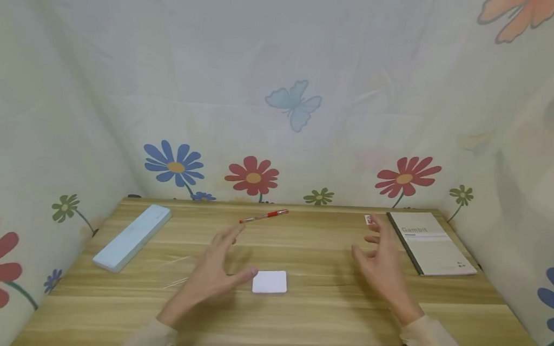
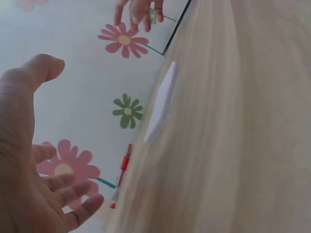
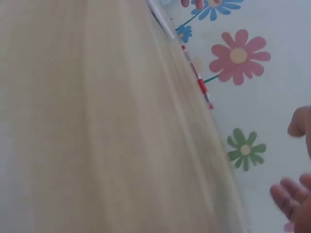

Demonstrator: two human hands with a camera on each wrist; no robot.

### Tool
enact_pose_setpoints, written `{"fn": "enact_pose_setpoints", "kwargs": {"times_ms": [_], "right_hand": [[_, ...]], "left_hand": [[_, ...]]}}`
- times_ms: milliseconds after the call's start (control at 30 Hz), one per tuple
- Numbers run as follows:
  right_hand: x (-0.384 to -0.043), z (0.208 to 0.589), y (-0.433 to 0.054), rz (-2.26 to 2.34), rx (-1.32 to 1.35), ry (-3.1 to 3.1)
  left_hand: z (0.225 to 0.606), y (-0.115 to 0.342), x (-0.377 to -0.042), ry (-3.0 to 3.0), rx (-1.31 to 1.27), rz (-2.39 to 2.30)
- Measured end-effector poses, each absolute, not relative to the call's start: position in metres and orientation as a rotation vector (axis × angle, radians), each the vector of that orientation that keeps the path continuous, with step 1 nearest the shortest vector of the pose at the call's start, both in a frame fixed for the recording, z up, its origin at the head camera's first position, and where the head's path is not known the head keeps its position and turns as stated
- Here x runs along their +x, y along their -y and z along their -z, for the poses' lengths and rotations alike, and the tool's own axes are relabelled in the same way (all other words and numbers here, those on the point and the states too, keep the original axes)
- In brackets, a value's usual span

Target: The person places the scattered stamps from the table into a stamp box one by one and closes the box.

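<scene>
My left hand (image 1: 213, 271) hovers over the table left of centre, thumb spread from relaxed fingers and nothing held. Its thumb tip overlaps the left edge of a small white card-like block (image 1: 270, 282) in the head view; the left wrist view shows this block has some thickness. Beyond the left fingertips lies a red pen (image 1: 264, 216) with clear ends. To the right, my right hand (image 1: 381, 260) is also raised above the table, fingers loosely bent and holding nothing. Behind its fingertips a small red-and-white piece (image 1: 368, 219) is partly hidden.
A grey notebook (image 1: 431, 244) marked "Gambit" lies at the right of the wooden table (image 1: 304, 327). On the left is a long pale-blue case (image 1: 132, 237). Thin clear strips (image 1: 175, 283) lie near the left hand. A flower-printed curtain (image 1: 328, 144) stands behind the table.
</scene>
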State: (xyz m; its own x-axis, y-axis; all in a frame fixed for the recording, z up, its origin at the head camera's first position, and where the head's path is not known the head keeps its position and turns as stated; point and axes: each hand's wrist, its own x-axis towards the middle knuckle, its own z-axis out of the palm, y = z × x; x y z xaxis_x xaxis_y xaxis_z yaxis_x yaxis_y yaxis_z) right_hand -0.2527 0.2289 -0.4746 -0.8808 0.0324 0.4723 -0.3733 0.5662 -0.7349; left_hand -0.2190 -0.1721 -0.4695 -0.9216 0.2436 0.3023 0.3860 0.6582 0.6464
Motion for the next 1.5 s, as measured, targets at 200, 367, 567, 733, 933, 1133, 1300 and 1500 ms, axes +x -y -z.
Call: {"fn": "enact_pose_setpoints", "kwargs": {"times_ms": [200,367,567,733,933,1133,1300,1500], "right_hand": [[-0.249,0.493,-0.238,-1.525,0.378,2.294],[-0.252,0.506,-0.242,-1.552,0.452,2.274],[-0.257,0.517,-0.245,-1.563,0.504,2.311],[-0.256,0.52,-0.247,-1.569,0.508,2.32],[-0.256,0.516,-0.247,-1.593,0.526,2.294],[-0.263,0.505,-0.253,-1.598,0.487,2.182],[-0.273,0.488,-0.271,-1.505,0.413,2.215],[-0.297,0.476,-0.293,-1.438,0.349,2.281]], "left_hand": [[0.483,0.17,-0.22,2.626,-0.608,1.331],[0.498,0.173,-0.222,2.662,-0.64,1.341],[0.516,0.175,-0.223,2.729,-0.684,1.157],[0.521,0.171,-0.225,2.78,-0.719,1.054],[0.523,0.17,-0.224,2.775,-0.736,0.984],[0.523,0.169,-0.222,2.772,-0.713,0.977],[0.523,0.168,-0.222,2.758,-0.711,0.988],[0.521,0.167,-0.224,2.766,-0.703,0.98]]}}
